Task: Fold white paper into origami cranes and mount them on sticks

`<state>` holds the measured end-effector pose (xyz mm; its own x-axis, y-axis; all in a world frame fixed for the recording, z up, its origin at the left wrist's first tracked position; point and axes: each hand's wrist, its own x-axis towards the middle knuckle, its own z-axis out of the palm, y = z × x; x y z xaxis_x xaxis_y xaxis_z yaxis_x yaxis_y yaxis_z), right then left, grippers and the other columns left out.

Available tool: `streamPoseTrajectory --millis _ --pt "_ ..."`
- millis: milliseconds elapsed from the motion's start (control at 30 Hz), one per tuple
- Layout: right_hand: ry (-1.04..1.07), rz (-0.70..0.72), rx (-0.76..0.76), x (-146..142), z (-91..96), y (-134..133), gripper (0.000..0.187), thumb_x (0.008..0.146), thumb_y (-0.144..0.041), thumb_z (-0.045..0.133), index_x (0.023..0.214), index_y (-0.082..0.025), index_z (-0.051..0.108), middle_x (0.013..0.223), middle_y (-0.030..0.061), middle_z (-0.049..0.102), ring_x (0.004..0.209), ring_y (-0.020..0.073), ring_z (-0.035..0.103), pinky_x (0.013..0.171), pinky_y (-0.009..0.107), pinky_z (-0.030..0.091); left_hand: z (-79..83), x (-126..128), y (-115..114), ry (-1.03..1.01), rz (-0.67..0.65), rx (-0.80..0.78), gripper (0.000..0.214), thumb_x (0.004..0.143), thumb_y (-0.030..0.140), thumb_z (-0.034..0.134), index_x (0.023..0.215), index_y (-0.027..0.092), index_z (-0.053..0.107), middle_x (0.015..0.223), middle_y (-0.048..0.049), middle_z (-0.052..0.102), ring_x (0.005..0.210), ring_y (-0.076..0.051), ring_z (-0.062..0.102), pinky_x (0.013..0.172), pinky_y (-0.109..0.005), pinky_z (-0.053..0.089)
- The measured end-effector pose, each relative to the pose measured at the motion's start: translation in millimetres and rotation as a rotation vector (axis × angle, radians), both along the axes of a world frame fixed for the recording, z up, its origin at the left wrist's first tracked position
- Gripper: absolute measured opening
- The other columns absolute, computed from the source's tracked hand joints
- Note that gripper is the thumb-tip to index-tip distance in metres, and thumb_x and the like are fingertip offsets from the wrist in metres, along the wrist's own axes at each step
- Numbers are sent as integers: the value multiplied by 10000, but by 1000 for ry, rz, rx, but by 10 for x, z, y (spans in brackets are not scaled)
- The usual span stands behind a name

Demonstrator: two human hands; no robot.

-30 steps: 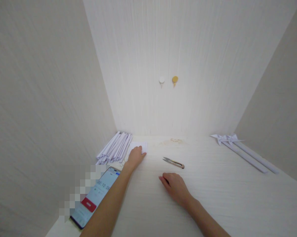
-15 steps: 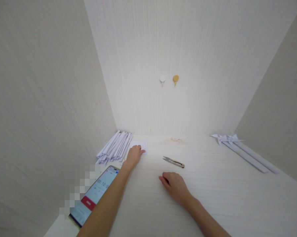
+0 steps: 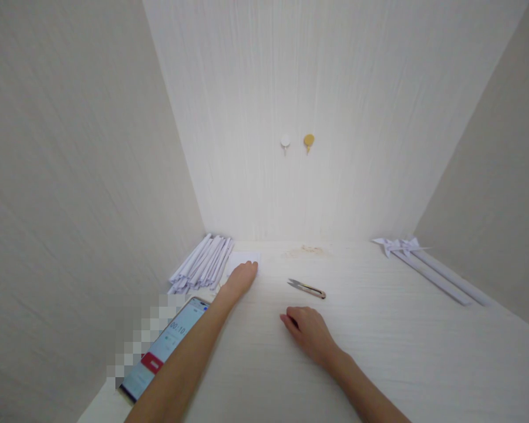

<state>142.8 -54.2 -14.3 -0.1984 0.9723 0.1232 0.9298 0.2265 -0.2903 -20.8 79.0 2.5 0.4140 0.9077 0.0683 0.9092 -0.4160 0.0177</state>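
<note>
Back left of the table (image 3: 423,352): flat white paper (image 3: 244,257), just right of the rolled paper tubes (image 3: 205,264); left hand (image 3: 241,277) lies over its near part.
Left-hand change: thumb stuck out to the right half a second ago, out of sight now; fingertips sit nearer the paper's right edge.
Meaning: reads as the hand working at that edge, judgement only; paper looks flat on the table, so no lift so far.
Left fingers: bent down at the paper's right side; cannot tell if they pinch it, undersides hidden.
Right hand (image 3: 309,332): no real change; rests on the table near the front, fingers folded in loosely, nothing seen in them.
Camera: view has swung slightly, so everything sits a little further left in frame.
Paper look: plain white, straight far edge, corners square as far as they show; single sheet or stack, cannot tell.
Snips (image 3: 307,288): lying between right hand and back wall, points to the left, untouched.
Phone (image 3: 171,338): front left, timer on screen, partly behind the left forearm.
Far right: paper pinwheels (image 3: 397,247) on paper sticks (image 3: 431,278), well apart from both hands.
</note>
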Motion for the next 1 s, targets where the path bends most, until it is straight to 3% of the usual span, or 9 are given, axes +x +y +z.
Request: streamPoseTrajectory --millis 400,1000 --pt "-6 8 -12 11 -2 7 340 884 -281 349 726 -170 629 745 68 678 710 172 608 573 257 290 40 -75 58 -30 121 52 336 836 151 315 859 108 648 891 -165 653 852 -213 605 742 -301 407" --pt "8 12 -9 8 2 4 341 885 -281 351 716 -164 623 735 67 674 694 162 601 567 255 279 146 -61 -8 -82 205 68 238 768 328 520 751 137 662 805 -125 663 796 -221 597 642 -278 369"
